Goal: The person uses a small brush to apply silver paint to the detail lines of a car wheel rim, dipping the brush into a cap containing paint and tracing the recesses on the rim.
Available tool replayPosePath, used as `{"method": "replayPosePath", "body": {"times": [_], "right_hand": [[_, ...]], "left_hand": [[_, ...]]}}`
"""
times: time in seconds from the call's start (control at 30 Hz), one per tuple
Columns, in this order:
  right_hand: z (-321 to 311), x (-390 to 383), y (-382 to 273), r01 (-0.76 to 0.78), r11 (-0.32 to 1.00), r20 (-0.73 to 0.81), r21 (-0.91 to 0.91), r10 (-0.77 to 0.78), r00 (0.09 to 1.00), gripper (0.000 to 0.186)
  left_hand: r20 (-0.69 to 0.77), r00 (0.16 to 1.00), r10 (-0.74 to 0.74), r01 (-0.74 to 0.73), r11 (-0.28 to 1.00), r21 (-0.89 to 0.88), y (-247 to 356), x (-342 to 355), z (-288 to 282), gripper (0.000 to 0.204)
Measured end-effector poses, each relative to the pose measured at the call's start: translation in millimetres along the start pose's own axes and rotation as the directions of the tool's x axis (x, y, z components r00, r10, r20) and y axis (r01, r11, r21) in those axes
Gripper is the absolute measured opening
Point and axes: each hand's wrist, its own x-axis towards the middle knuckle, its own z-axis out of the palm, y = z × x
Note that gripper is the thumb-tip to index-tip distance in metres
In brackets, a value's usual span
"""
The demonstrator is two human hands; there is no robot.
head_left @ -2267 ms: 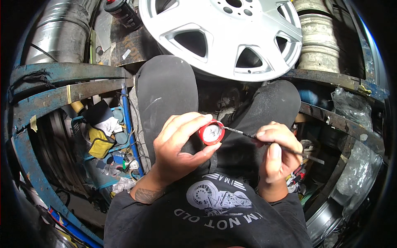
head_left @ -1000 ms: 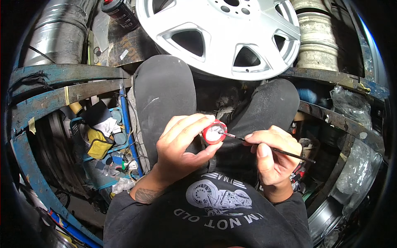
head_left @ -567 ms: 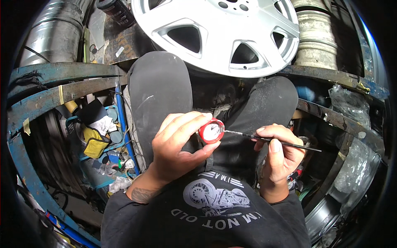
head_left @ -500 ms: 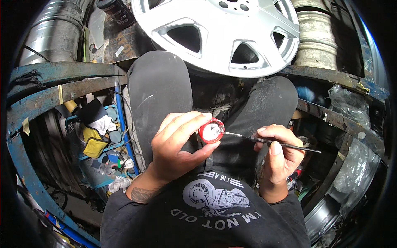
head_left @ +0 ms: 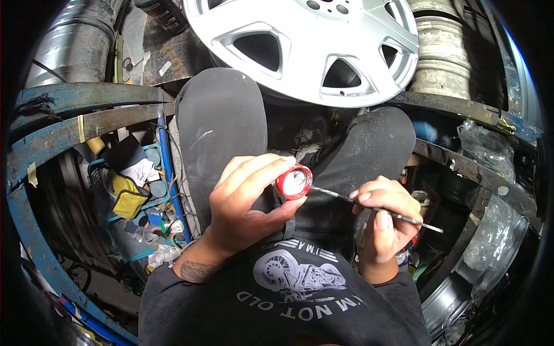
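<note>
My left hand point(head_left: 242, 205) grips a small red round cap point(head_left: 302, 194) between thumb and fingers, its open face up, with silvery-white material inside. A thin dark brush point(head_left: 428, 226), pale-smeared along its shaft, is held in my right hand point(head_left: 392, 219), angled leftward so its narrow end meets the cap's right rim. Both hands are over my lap, between my dark-trousered knees point(head_left: 222, 124). Beyond the knees, near the top, lies a large silver wheel rim point(head_left: 300, 52) with wide spokes.
A dark canister point(head_left: 164, 16) stands left of the rim. Stacked wheels point(head_left: 83, 40) flank the top at both sides. Rusty blue steel frames point(head_left: 57, 141) surround my seat, with a cluttered blue crate point(head_left: 141, 230), a yellow pouch point(head_left: 128, 196), and plastic-wrapped items point(head_left: 485, 254) at right.
The brush now slants more steeply, its back end lower. Its tip, over the cap's middle a second ago, is at the right rim. The left hand and cap have drifted slightly left.
</note>
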Motion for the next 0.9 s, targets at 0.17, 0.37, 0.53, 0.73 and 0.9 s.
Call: {"method": "replayPosePath", "body": {"times": [0.17,0.37,0.53,0.73,0.9], "right_hand": [[4,14,-13,0.24,0.924,0.287,-0.298,-0.153,0.946,0.026],[12,22,-13,0.302,0.91,0.278,-0.284,-0.223,0.934,0.031],[9,23,-15,0.259,0.921,0.362,-0.292,-0.144,0.921,0.03],[9,23,-13,0.283,0.912,0.312,-0.298,-0.187,0.932,0.029],[2,20,-13,0.246,0.927,0.365,-0.283,-0.134,0.921,0.027]], "left_hand": [[-0.03,1.0,0.002,-0.002,1.0,-0.001,1,0,3,0.047],[-0.024,1.0,-0.001,0.001,1.0,-0.015,0,-1,4,0.048],[-0.013,1.0,0.004,-0.004,1.0,-0.008,-1,-1,5,0.049],[-0.01,1.0,0.012,-0.012,1.0,0.014,0,0,5,0.047],[-0.016,1.0,0.017,-0.016,1.0,0.015,0,-1,6,0.048]]}}
